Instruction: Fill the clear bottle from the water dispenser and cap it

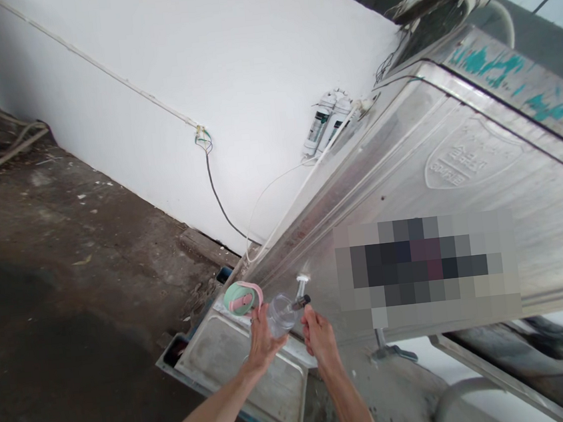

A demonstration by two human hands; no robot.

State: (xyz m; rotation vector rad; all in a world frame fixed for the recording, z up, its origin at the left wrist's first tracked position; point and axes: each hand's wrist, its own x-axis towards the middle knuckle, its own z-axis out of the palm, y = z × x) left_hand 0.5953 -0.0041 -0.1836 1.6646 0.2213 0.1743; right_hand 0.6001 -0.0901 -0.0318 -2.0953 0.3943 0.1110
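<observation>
My left hand (263, 339) holds a clear plastic cup (281, 314) up under a small tap (301, 292) on the front of a big steel tank (409, 177). A pink and green lid or strap (243, 297) sits just above that hand, by its fingers. My right hand (319, 336) has its fingers pinched on the dark tap lever. Whether liquid is running into the cup I cannot tell.
A steel drip tray (216, 359) lies below the tap on a blue frame. Water filter cartridges (327, 120) and thin hoses hang on the white wall (226, 62). A black cable (216, 191) drops to the dirty concrete floor (67, 280).
</observation>
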